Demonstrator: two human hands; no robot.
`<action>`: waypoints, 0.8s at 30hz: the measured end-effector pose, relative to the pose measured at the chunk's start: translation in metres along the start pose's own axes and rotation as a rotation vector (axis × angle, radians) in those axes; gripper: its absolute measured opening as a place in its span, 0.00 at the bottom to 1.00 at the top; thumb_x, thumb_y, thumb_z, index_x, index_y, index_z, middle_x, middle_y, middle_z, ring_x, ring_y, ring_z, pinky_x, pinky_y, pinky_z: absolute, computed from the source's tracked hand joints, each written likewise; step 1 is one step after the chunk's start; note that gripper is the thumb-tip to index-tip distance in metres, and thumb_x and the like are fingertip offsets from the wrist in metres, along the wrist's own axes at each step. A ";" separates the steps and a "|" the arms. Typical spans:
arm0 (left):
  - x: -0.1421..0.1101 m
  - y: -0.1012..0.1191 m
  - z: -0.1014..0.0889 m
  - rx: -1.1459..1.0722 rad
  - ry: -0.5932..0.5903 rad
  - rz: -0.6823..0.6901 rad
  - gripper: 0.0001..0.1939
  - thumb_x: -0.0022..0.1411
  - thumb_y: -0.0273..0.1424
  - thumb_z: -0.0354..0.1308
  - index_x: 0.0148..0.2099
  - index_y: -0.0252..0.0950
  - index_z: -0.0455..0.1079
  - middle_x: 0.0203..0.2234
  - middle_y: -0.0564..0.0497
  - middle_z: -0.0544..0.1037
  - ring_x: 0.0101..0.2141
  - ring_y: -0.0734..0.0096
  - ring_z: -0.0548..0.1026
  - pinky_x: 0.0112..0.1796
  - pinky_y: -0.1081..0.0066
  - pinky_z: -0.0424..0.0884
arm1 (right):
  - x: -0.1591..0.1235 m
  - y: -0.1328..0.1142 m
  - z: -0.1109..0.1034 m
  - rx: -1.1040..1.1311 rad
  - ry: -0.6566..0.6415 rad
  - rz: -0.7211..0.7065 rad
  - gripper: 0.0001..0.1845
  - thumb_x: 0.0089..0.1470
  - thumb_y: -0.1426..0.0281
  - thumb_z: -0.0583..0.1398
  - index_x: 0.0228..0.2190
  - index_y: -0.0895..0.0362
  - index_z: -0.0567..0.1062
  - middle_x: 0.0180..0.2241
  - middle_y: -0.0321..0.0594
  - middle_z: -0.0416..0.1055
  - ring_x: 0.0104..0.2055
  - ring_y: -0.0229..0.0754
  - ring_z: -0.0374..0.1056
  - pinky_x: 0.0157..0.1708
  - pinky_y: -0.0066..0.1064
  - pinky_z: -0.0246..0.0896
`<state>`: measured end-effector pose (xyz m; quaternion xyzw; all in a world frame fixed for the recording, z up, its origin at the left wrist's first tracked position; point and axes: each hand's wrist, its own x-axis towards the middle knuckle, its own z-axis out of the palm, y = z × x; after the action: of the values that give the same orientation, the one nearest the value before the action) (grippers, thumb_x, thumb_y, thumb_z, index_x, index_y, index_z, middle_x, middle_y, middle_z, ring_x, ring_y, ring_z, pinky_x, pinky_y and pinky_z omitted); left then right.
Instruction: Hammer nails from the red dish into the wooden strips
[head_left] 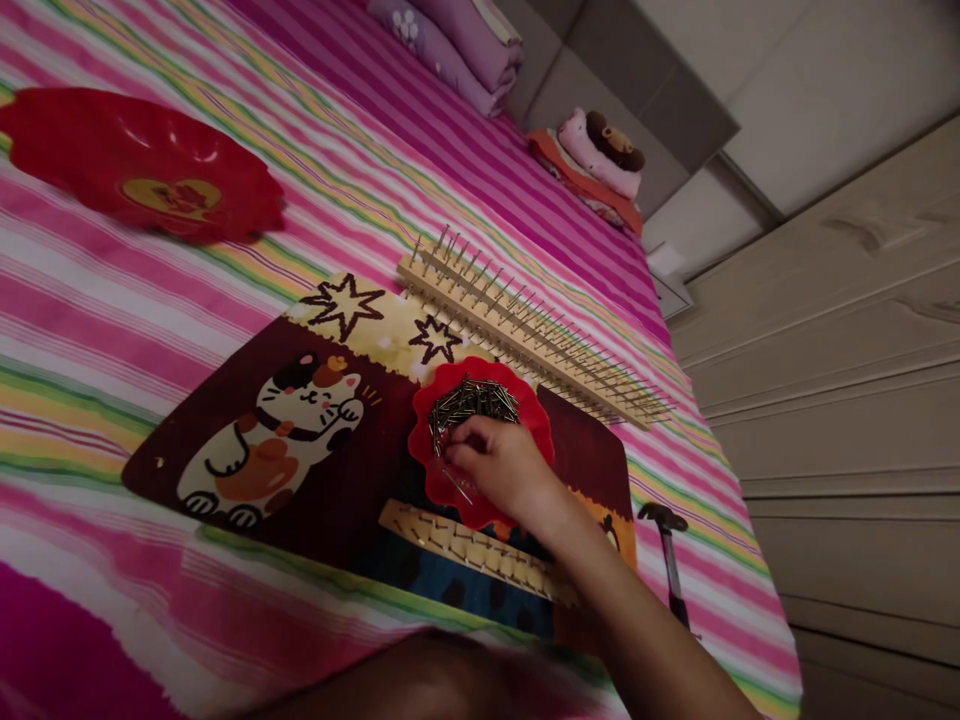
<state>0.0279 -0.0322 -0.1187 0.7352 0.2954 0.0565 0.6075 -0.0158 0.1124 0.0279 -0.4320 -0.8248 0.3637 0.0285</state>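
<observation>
My right hand (pixel 504 470) reaches in from the lower right over a red scalloped bowl (pixel 541 425). Its fingertips are pinched together among the loose nails (pixel 480 398) piled in the bowl; one nail shows just below the fingers. The bowl sits on a dark mat (pixel 330 540) printed with a cat and stars. In front of the bowl lies a short wooden strip (pixel 480 548) with a row of nails along it, partly behind my forearm. My left hand is not in view; a blurred, dark skin-toned shape at the bottom edge is hard to make out.
Behind the mat lie long wooden strips (pixel 517 325) bristling with upright nails. A hammer (pixel 670 560) rests right of the mat. At the far left is a red scalloped plate (pixel 82 150). Folded bedding (pixel 480 50) lies at the back of the striped bed (pixel 90 300).
</observation>
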 end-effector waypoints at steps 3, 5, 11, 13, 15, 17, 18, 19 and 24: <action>0.008 -0.010 0.008 -0.004 -0.061 -0.047 0.11 0.47 0.37 0.59 0.36 0.48 0.77 0.26 0.53 0.79 0.27 0.62 0.75 0.30 0.66 0.68 | -0.003 -0.008 0.011 -0.259 0.018 -0.086 0.03 0.47 0.72 0.59 0.26 0.55 0.74 0.24 0.34 0.72 0.26 0.35 0.63 0.26 0.26 0.52; 0.009 -0.012 0.010 -0.010 -0.062 -0.058 0.13 0.46 0.38 0.59 0.37 0.48 0.77 0.28 0.52 0.79 0.29 0.60 0.75 0.31 0.65 0.68 | -0.002 -0.016 0.012 -0.348 0.025 -0.091 0.04 0.48 0.71 0.59 0.28 0.56 0.75 0.27 0.36 0.74 0.28 0.36 0.65 0.27 0.27 0.53; 0.009 -0.013 0.010 -0.045 -0.031 -0.068 0.16 0.46 0.38 0.59 0.40 0.47 0.76 0.32 0.51 0.80 0.30 0.59 0.76 0.31 0.64 0.68 | 0.001 -0.035 0.010 -0.577 -0.030 -0.088 0.09 0.51 0.72 0.55 0.31 0.59 0.75 0.32 0.44 0.76 0.32 0.42 0.69 0.30 0.30 0.55; 0.008 -0.014 0.011 -0.047 -0.031 -0.067 0.15 0.46 0.38 0.59 0.39 0.47 0.76 0.32 0.51 0.80 0.30 0.60 0.76 0.31 0.65 0.68 | 0.002 -0.036 0.011 -0.646 -0.028 -0.089 0.11 0.50 0.72 0.54 0.33 0.60 0.75 0.34 0.46 0.76 0.34 0.44 0.69 0.30 0.31 0.55; 0.007 -0.015 0.011 -0.043 -0.030 -0.067 0.16 0.46 0.37 0.59 0.40 0.47 0.76 0.33 0.51 0.80 0.30 0.60 0.76 0.31 0.65 0.68 | 0.003 -0.036 0.013 -0.678 -0.016 -0.086 0.12 0.50 0.72 0.54 0.35 0.61 0.75 0.34 0.48 0.76 0.34 0.45 0.70 0.30 0.32 0.56; 0.006 -0.016 0.011 -0.037 -0.023 -0.071 0.17 0.47 0.37 0.59 0.42 0.47 0.75 0.34 0.51 0.80 0.31 0.60 0.76 0.32 0.65 0.68 | 0.005 -0.036 0.015 -0.691 -0.006 -0.076 0.13 0.50 0.71 0.54 0.35 0.61 0.75 0.33 0.49 0.76 0.33 0.46 0.70 0.30 0.32 0.56; 0.006 -0.016 0.012 -0.036 -0.016 -0.074 0.18 0.48 0.37 0.58 0.43 0.47 0.75 0.35 0.51 0.80 0.32 0.60 0.76 0.32 0.65 0.69 | 0.005 -0.035 0.015 -0.692 -0.002 -0.073 0.13 0.49 0.71 0.54 0.34 0.61 0.76 0.33 0.49 0.76 0.33 0.46 0.70 0.30 0.32 0.56; 0.005 -0.016 0.012 -0.035 -0.010 -0.077 0.18 0.48 0.37 0.58 0.44 0.47 0.75 0.35 0.51 0.80 0.32 0.60 0.76 0.32 0.65 0.69 | 0.006 -0.035 0.015 -0.689 0.003 -0.071 0.13 0.49 0.71 0.54 0.34 0.61 0.76 0.32 0.49 0.77 0.32 0.46 0.70 0.29 0.32 0.56; 0.007 -0.016 0.013 -0.020 -0.018 -0.084 0.15 0.48 0.38 0.58 0.41 0.48 0.76 0.32 0.51 0.80 0.31 0.60 0.76 0.32 0.65 0.68 | 0.009 -0.029 0.012 -0.540 0.032 -0.073 0.09 0.47 0.70 0.55 0.26 0.59 0.75 0.26 0.43 0.74 0.27 0.41 0.66 0.27 0.30 0.54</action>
<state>0.0334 -0.0388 -0.1385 0.7166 0.3197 0.0272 0.6193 -0.0459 0.1016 0.0349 -0.3998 -0.9063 0.1225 -0.0615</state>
